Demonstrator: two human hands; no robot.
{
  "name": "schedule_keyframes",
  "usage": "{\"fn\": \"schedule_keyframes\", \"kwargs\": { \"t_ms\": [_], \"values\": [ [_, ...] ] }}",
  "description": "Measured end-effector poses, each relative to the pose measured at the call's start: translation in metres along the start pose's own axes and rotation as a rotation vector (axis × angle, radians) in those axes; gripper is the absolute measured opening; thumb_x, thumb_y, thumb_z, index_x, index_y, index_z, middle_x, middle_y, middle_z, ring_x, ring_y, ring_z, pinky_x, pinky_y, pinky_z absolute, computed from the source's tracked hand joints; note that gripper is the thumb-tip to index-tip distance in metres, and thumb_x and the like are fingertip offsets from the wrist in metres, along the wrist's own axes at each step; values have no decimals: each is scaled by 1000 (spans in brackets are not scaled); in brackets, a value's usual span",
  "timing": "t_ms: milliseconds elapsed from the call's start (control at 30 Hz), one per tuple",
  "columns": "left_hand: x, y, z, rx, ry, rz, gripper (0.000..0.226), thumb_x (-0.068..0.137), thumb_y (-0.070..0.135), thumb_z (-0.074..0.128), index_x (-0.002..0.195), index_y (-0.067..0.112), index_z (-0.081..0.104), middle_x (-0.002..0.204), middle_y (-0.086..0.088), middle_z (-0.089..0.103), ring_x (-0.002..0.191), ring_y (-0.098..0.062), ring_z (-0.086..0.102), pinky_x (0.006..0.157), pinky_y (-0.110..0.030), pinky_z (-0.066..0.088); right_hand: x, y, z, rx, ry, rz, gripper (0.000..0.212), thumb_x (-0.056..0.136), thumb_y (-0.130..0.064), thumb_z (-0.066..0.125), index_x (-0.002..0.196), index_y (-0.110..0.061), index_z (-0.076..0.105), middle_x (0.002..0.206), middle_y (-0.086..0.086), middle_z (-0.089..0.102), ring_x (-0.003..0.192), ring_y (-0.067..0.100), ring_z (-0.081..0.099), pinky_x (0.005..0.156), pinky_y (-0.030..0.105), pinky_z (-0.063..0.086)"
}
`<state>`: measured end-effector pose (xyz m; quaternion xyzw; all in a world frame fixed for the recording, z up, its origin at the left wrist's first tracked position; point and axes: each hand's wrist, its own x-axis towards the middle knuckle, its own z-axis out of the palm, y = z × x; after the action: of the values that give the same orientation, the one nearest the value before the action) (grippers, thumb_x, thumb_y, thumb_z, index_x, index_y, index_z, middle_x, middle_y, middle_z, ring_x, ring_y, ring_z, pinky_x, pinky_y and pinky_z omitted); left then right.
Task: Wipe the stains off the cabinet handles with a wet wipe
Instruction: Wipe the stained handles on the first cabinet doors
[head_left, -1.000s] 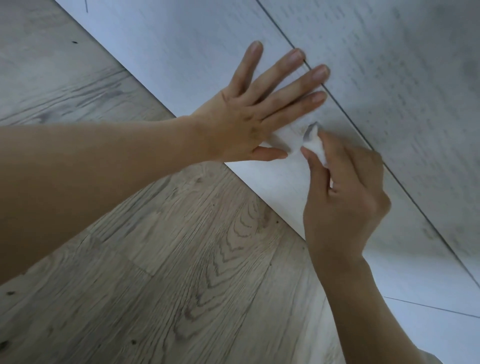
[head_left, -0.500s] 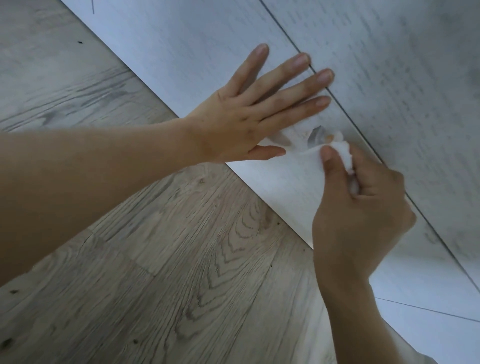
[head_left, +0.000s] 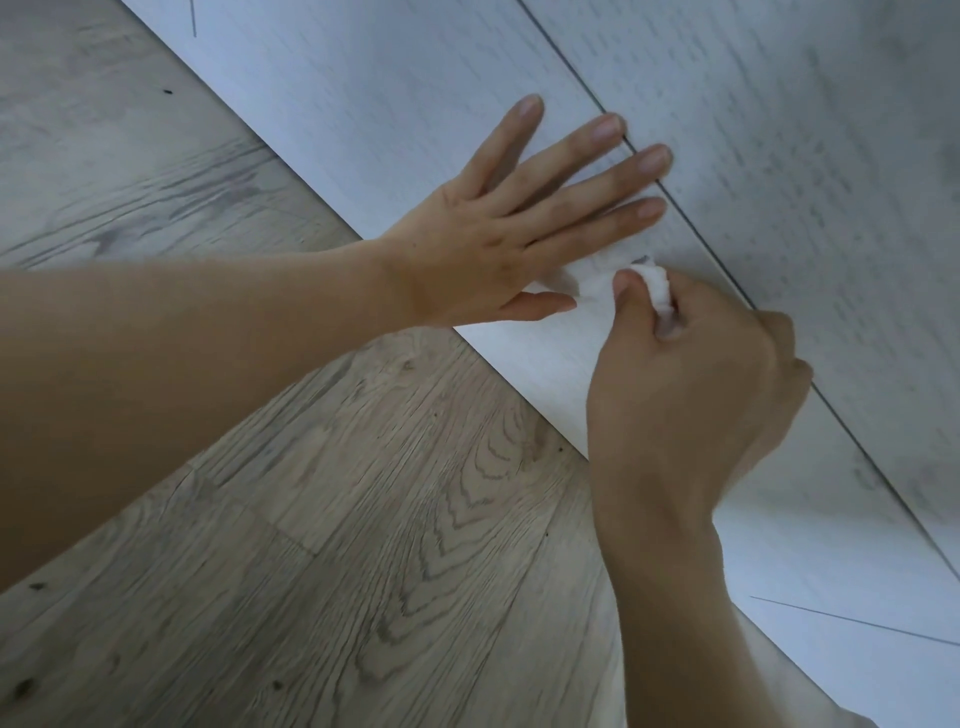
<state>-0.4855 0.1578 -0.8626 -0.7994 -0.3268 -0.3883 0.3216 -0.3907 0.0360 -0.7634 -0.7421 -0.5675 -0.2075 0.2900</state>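
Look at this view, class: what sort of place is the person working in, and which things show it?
Probably a room in a home, low down by fitted cabinets. Pale cabinet doors with thin seams meet a wood-grain floor; the left hand lies flat on a door while the right hand grips a wipe.
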Motion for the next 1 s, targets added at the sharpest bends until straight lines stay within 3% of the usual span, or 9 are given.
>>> {"fn": "schedule_keyframes", "kwargs": {
  "t_ms": [167,300,567,667,733,800,933,1000],
  "values": [
    [-1,-4,-3,7,-18,25,80,96,59,35,151,13,-1,152,-9,15,137,-33,18,110,-52,9,-1,5,3,27,-5,26,29,88,-40,54,86,-18,72,75,1,68,79,25,53,77,34,33],
    [-2,-8,-8,34,-52,52,78,97,58,31,151,13,-2,153,-10,12,137,-34,16,111,-51,7,-12,25,0,44,67,-101,22,86,-34,65,87,-14,74,76,-1,70,83,25,56,80,33,28],
    [-2,-12,-13,38,-75,77,75,98,56,29,151,12,-1,153,-10,11,137,-35,16,110,-51,7,-19,65,-5,38,148,-122,17,85,-34,68,84,-18,73,80,-3,67,89,13,46,80,37,25],
    [-2,-14,-15,41,-87,84,76,98,56,30,152,13,-2,154,-11,9,138,-35,15,111,-50,6,-24,76,-8,88,173,-22,18,83,-35,69,88,-18,74,91,5,65,93,22,49,83,35,27],
    [-2,-15,-17,48,-91,94,77,98,56,31,152,13,-1,154,-11,8,139,-35,14,112,-50,5,-29,82,-11,149,182,30,16,82,-30,71,91,-16,74,92,8,60,91,26,49,81,37,37],
    [-2,-16,-19,53,-99,104,77,98,56,30,152,12,-1,154,-11,8,139,-35,14,112,-50,5,-32,83,-14,245,175,76,13,82,-21,71,94,-14,73,90,-1,52,88,21,48,75,40,45],
    [-2,-20,-26,39,-127,122,75,98,56,30,153,12,2,155,-12,7,140,-34,13,113,-51,9,-31,81,-18,375,160,247,15,84,-12,68,98,-7,70,87,-13,45,80,-8,49,70,7,39],
    [-2,-23,-30,63,-140,143,74,99,55,29,153,12,3,156,-11,7,141,-34,14,112,-54,13,-29,82,-21,453,174,433,16,87,-17,65,99,-8,70,87,-15,48,78,-4,55,70,13,45]
  ]
}}
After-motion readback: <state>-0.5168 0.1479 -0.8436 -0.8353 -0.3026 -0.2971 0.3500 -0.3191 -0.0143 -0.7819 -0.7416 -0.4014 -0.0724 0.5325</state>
